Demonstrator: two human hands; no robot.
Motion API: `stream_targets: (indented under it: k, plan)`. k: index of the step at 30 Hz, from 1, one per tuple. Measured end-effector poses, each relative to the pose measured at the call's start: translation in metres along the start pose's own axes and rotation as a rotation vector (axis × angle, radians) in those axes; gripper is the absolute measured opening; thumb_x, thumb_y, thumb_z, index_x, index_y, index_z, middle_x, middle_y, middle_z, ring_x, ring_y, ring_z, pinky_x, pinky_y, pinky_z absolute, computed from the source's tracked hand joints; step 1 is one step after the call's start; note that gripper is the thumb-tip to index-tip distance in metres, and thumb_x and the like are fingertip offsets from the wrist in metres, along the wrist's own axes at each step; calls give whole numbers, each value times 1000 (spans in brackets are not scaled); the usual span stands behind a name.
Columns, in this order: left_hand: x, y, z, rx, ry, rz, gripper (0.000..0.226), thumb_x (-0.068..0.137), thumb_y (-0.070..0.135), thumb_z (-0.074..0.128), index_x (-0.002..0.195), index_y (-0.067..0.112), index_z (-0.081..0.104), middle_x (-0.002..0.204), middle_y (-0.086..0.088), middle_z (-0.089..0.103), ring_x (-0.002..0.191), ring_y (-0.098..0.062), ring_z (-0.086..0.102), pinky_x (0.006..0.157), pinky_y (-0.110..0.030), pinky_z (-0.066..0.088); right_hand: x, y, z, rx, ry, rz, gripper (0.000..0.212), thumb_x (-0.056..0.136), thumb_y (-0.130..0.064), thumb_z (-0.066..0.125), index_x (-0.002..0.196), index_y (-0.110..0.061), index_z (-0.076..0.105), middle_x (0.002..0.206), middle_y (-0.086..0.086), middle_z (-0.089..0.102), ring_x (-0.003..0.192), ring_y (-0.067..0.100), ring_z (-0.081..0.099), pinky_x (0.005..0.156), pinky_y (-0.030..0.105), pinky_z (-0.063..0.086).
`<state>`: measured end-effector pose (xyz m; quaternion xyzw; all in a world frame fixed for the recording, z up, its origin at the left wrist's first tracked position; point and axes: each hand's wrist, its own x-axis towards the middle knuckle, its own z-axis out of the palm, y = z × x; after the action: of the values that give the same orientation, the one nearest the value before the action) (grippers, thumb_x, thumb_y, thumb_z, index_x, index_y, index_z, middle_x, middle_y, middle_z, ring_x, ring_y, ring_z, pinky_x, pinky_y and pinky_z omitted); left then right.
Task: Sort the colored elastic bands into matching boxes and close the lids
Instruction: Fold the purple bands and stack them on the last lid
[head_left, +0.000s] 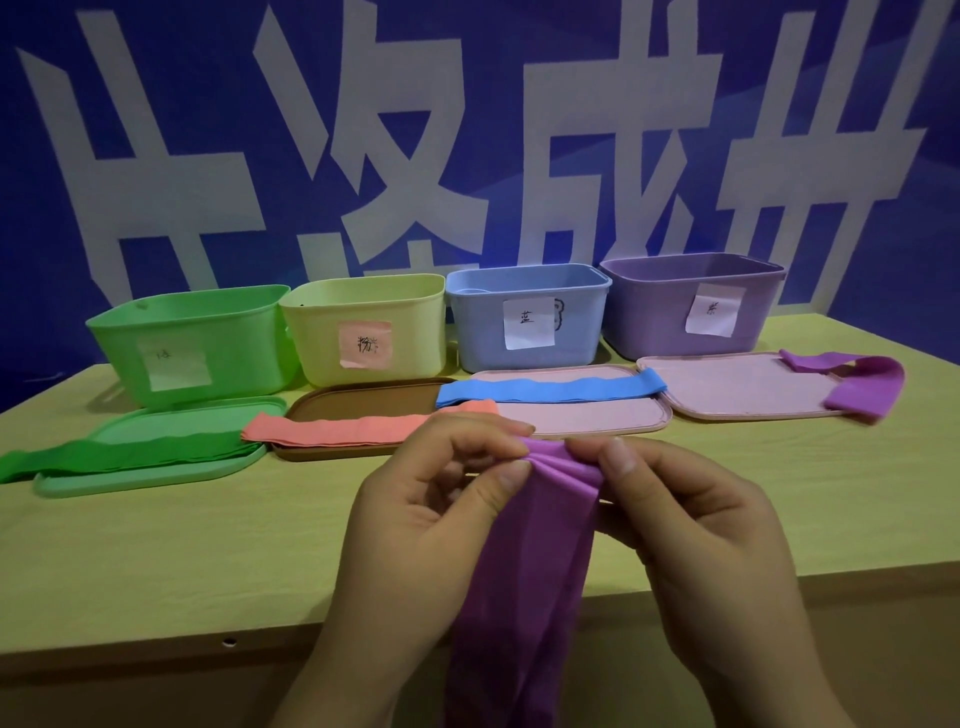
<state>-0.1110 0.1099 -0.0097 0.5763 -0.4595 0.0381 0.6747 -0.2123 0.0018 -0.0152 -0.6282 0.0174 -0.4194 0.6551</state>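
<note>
Purple band (524, 561), pinched at its gathered top edge by left hand (441, 499) and right hand (691, 519), should be folded compactly before being carried toward purple box (649, 322) at 1 o'clock.

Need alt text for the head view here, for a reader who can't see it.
Both hands, left hand and right hand, pinch the bunched top of a purple elastic band above a pale wooden table. Behind stand open green, yellow, blue and purple plastic boxes, lids and other bands lying before them.
</note>
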Motion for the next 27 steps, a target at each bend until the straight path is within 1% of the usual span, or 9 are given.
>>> stream_targets:
  k: [3, 7, 10, 12, 16, 18, 21, 24, 27]
  plan:
    - [-1, -1, 2, -38, 37, -40, 16, 72, 16, 72, 75, 30, 69, 96, 10, 71, 91, -8, 66, 77, -19, 51, -1, 2, 3, 16, 28, -4, 40, 62, -60, 68, 84, -28, 77, 88, 0, 75, 83, 14, 72, 65, 20, 55]
    - [-1, -1, 5, -102, 77, -85, 16, 74, 14, 72, 74, 31, 71, 96, 7, 72, 92, -10, 67, 75, -18, 51, -4, 1, 5, -29, 38, -58, 32, 64, -58, 69, 84, -34, 77, 87, -6, 75, 84, 10, 71, 66, 18, 55]
    - [-1, -2, 5, -96, 99, -87, 18, 75, 15, 71, 76, 33, 71, 88, 5, 72, 91, -14, 67, 76, -21, 51, -5, -1, 7, -58, 6, -75, 31, 56, -29, 86, 85, -32, 76, 81, -9, 75, 78, 5, 71, 65, 14, 53]
    - [-2, -2, 7, -89, 121, -89, 19, 74, 16, 72, 76, 34, 71, 82, 7, 71, 84, -9, 66, 72, -17, 50, -5, 1, 6, -95, 9, -85, 32, 58, -14, 86, 83, -31, 75, 78, -11, 74, 75, 3, 70, 63, 12, 52]
    - [-2, 0, 10, -188, 163, -84, 35, 66, 9, 76, 88, 36, 70, 81, 4, 69, 80, -7, 65, 72, -17, 50, -1, 3, 4, -194, 34, -197, 22, 71, -17, 75, 89, -30, 70, 82, -16, 72, 78, 1, 67, 65, 9, 50]
    - [-1, 0, 7, -314, 124, -94, 48, 62, 9, 77, 98, 39, 67, 79, 4, 66, 79, -8, 63, 73, -18, 51, 2, 1, 3, -263, 25, -265, 21, 73, -19, 76, 89, -30, 68, 87, -21, 69, 83, 0, 66, 67, 8, 49]
    - [2, 0, 2, -492, 7, -185, 44, 58, 16, 74, 99, 30, 71, 85, 1, 66, 83, -11, 60, 74, -20, 52, 6, -2, 3, -351, -22, -358, 14, 78, -23, 64, 87, -34, 67, 90, -22, 67, 88, 0, 65, 71, 8, 48]
    - [2, -2, -3, -453, -122, -246, 39, 59, 22, 74, 98, 24, 74, 101, -3, 70, 94, -16, 63, 78, -23, 51, 8, -1, 2, -376, -44, -382, 18, 79, -23, 60, 86, -37, 66, 90, -22, 67, 89, -1, 64, 72, 8, 48]
    - [2, -1, -3, -327, -93, -179, 32, 61, 26, 73, 93, 32, 76, 103, 2, 72, 99, -11, 64, 81, -20, 50, 9, 2, 2, -412, -41, -410, 15, 79, -23, 59, 87, -33, 65, 91, -19, 67, 89, -1, 64, 73, 8, 48]
